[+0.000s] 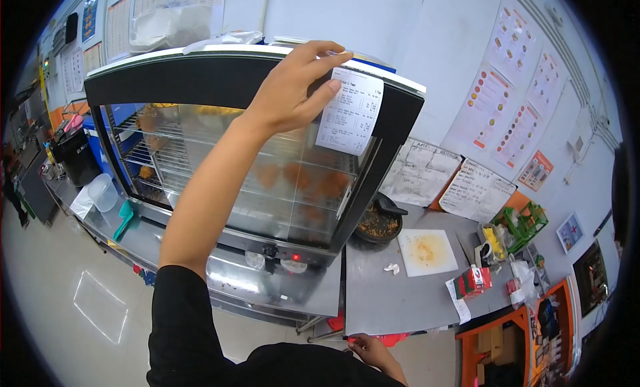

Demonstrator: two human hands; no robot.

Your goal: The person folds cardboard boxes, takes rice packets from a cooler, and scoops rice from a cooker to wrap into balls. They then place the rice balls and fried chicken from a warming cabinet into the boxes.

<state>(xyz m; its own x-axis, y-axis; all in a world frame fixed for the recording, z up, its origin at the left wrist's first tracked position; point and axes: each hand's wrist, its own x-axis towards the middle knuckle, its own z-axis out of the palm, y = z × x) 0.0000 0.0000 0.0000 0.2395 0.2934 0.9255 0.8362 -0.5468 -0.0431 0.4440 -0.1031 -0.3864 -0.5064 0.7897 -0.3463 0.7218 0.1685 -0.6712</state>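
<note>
My left hand (300,90) is raised to the top front edge of a glass display cabinet (193,64). Its fingers are bent at the upper end of a printed receipt (350,112), which hangs over the cabinet's black frame and glass. The thumb lies near the receipt's left edge; whether the fingertips pinch the paper is hard to make out. Behind the glass, pieces of food (293,177) rest on wire racks. Low in the view, my right hand (373,352) is beside the steel table's front edge, near something red, with its fingers curled and partly hidden.
On the steel table (373,300) are a stone mortar (379,224), a white cutting board (427,252), a red box (473,282) and a green basket (523,224). A clear container (102,192) and a teal scoop (124,220) lie left of the cabinet.
</note>
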